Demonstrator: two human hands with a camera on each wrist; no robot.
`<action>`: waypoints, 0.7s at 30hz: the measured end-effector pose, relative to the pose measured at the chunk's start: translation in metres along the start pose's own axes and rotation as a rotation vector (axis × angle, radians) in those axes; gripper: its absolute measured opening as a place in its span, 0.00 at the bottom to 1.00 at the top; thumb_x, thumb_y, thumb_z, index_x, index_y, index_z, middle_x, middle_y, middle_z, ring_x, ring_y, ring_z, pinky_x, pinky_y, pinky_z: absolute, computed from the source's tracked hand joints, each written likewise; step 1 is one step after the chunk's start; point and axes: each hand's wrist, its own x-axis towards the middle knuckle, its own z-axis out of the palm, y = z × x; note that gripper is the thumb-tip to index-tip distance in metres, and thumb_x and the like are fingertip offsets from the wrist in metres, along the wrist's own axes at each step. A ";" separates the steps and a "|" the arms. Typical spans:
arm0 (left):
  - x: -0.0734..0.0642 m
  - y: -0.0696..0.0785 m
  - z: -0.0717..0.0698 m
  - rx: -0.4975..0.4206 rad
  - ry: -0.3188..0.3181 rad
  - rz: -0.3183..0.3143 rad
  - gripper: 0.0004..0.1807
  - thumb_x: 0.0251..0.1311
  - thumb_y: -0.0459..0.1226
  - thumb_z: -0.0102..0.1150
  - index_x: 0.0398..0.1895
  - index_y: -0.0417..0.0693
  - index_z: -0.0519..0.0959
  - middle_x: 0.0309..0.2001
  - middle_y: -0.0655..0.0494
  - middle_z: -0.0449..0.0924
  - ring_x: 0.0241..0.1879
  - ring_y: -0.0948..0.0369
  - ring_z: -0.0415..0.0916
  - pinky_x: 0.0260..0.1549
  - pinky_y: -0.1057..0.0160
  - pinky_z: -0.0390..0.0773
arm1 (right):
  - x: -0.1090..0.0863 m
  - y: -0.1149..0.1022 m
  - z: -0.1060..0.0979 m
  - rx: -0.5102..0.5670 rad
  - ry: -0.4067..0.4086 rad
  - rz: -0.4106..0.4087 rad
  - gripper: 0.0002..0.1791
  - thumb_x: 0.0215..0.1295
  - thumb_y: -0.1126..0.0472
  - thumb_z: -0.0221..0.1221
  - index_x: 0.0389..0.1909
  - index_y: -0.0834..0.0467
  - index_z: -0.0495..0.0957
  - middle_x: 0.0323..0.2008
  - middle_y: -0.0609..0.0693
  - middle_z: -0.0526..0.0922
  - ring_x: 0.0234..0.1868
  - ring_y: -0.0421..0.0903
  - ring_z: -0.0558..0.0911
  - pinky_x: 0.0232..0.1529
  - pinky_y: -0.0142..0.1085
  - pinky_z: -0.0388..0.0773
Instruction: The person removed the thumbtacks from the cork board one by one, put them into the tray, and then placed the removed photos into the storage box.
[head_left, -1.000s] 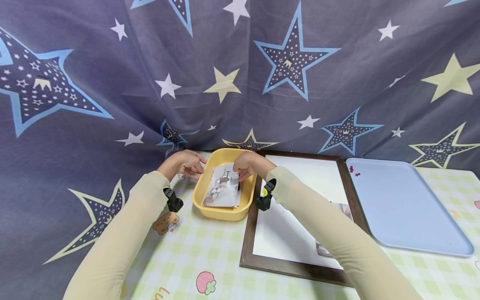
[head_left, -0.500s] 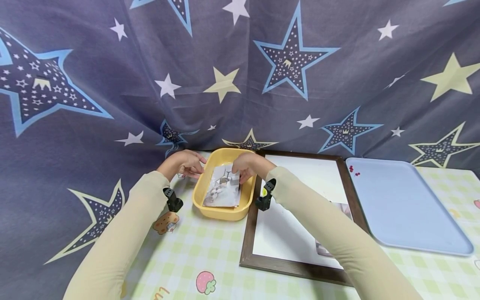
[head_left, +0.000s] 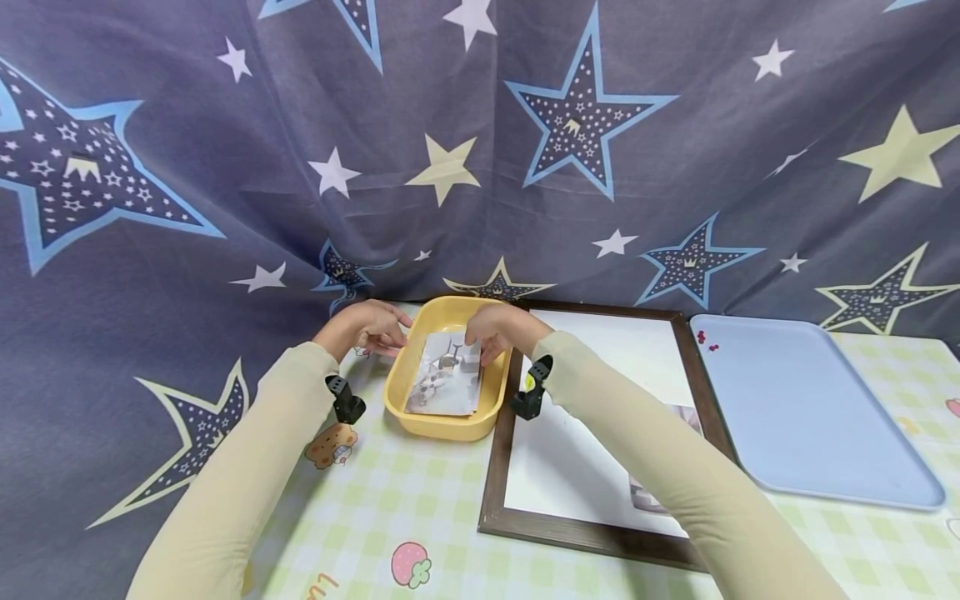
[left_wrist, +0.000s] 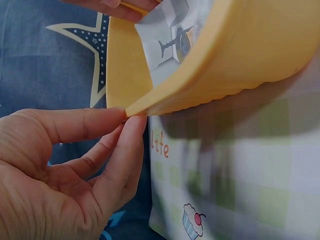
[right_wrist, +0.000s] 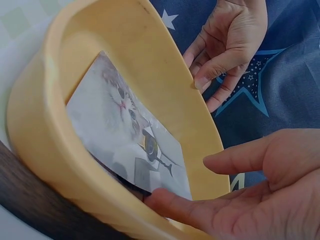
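My left hand [left_wrist: 75,165] pinches the left rim of a yellow plastic basin [head_left: 420,427] between thumb and fingers. Inside the basin lies a small stack of photo prints [head_left: 442,379]; the top photo [right_wrist: 117,115] shows a pale kitten. My right hand [right_wrist: 265,185] reaches into the basin at the stack's far right side. In the right wrist view one fingertip touches the photo's edge, while the thumb stands apart from it with a gap between. A darker print edge [right_wrist: 120,179] shows beneath the top photo.
Right of the basin lies a white board [head_left: 555,467] with a dark brown frame, a print [head_left: 645,497] on it partly hidden by my right sleeve. Beyond it is a pale blue tray [head_left: 810,408] with several small red pieces [head_left: 701,337]. A starry curtain [head_left: 525,225] hangs behind.
The fingers of my right hand have shifted slightly at the stack's edge, and the top photo has slid a little to the right. My left hand stays at the basin's rim.
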 end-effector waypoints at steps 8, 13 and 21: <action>-0.001 0.001 0.000 0.002 0.004 0.007 0.28 0.64 0.22 0.55 0.69 0.37 0.67 0.40 0.50 0.75 0.33 0.63 0.78 0.44 0.63 0.87 | -0.004 -0.001 -0.003 -0.001 -0.003 0.006 0.36 0.76 0.69 0.48 0.80 0.66 0.46 0.75 0.74 0.57 0.73 0.66 0.68 0.69 0.47 0.74; -0.001 0.001 0.000 0.001 0.008 0.001 0.28 0.64 0.21 0.55 0.68 0.37 0.67 0.39 0.50 0.75 0.32 0.63 0.78 0.43 0.63 0.87 | -0.007 -0.002 -0.004 0.019 -0.010 0.007 0.37 0.76 0.70 0.48 0.81 0.65 0.44 0.76 0.73 0.55 0.74 0.66 0.66 0.70 0.48 0.73; -0.002 0.001 0.000 0.007 0.017 -0.006 0.29 0.64 0.22 0.56 0.69 0.37 0.67 0.41 0.49 0.75 0.33 0.62 0.78 0.43 0.63 0.87 | -0.010 -0.002 -0.005 -0.013 -0.032 -0.006 0.37 0.76 0.69 0.48 0.80 0.66 0.43 0.72 0.77 0.61 0.70 0.67 0.71 0.68 0.48 0.75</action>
